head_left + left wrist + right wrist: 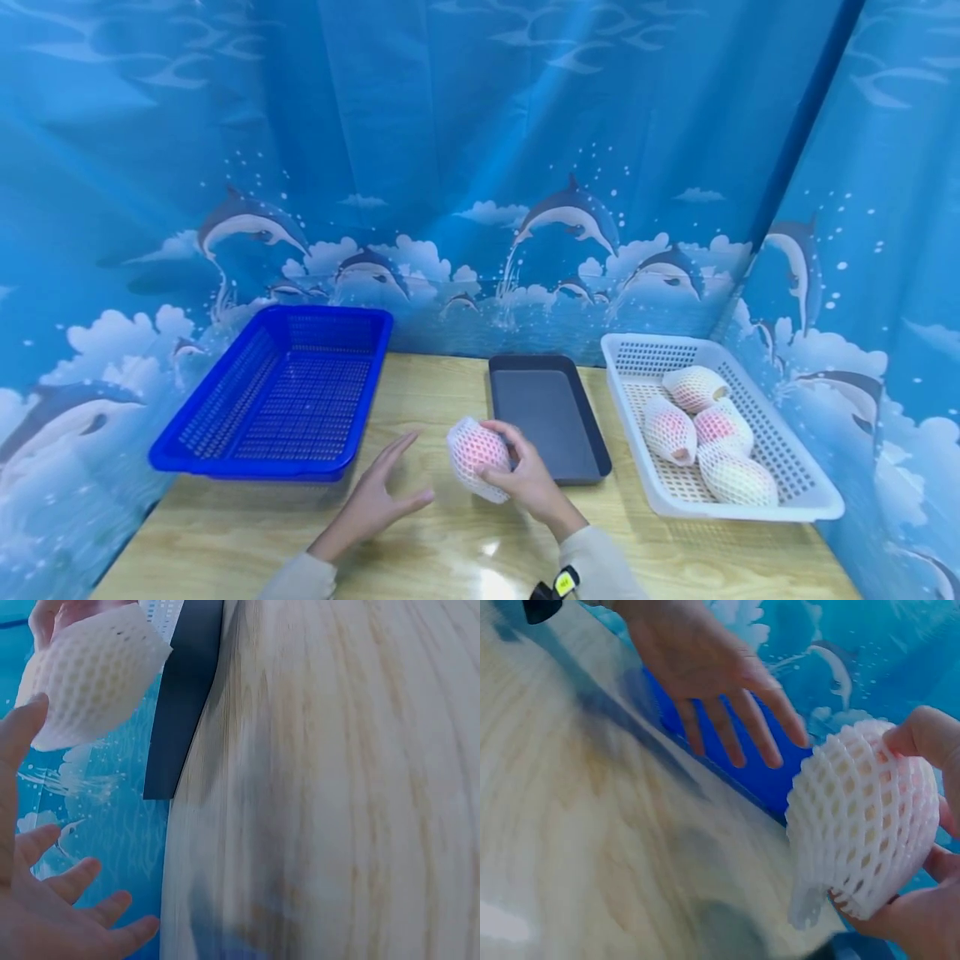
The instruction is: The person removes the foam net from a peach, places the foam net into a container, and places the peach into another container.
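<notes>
r. hand (527, 477) grips foam-netted fruit (474, 454), fingers curled round it; l. hand (377, 498) empty, fingers spread, nr. fruit; dk. tray (542, 408) beyond.

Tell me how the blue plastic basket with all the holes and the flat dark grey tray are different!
The blue plastic basket is bright blue, while the dark grey tray is dull and dark. The basket looks bigger and has taller walls; the tray is smaller and shallow. The basket is full of little holes, but the tray's bottom looks smooth and solid. Both are rectangular and sit on the wooden table.
</notes>
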Motion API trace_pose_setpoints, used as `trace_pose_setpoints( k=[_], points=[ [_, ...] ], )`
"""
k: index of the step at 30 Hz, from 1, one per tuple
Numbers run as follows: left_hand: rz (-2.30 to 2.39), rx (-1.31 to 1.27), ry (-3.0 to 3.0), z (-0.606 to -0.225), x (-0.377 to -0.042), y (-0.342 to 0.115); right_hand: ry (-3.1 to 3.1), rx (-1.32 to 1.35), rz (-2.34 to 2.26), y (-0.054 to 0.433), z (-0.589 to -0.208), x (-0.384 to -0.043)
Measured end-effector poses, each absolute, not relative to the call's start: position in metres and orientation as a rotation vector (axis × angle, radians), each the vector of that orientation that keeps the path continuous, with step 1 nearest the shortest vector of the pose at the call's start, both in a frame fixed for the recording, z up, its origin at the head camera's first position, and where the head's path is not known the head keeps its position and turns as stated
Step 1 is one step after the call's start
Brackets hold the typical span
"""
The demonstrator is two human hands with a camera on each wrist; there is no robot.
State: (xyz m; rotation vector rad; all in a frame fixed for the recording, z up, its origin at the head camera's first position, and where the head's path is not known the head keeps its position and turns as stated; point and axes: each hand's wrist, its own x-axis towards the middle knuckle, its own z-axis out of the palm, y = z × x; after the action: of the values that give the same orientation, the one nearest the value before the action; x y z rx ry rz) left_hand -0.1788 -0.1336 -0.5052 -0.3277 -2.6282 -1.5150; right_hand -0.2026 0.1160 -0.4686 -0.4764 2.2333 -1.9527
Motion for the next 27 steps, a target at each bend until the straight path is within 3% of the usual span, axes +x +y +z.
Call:
trace_pose_setpoints(
  k=[15,27],
  points=[
    [-1.551,-0.302,-2.622,-0.518,-0.173,-0.151,2.386,-0.435,-1.916,0.069,-0.510,-0.203],
    [-1.565,-0.290,-2.646,-0.521,-0.171,-0.152,2.496,-0.487,-1.753,0.059,-0.516,-0.207]
  ],
)
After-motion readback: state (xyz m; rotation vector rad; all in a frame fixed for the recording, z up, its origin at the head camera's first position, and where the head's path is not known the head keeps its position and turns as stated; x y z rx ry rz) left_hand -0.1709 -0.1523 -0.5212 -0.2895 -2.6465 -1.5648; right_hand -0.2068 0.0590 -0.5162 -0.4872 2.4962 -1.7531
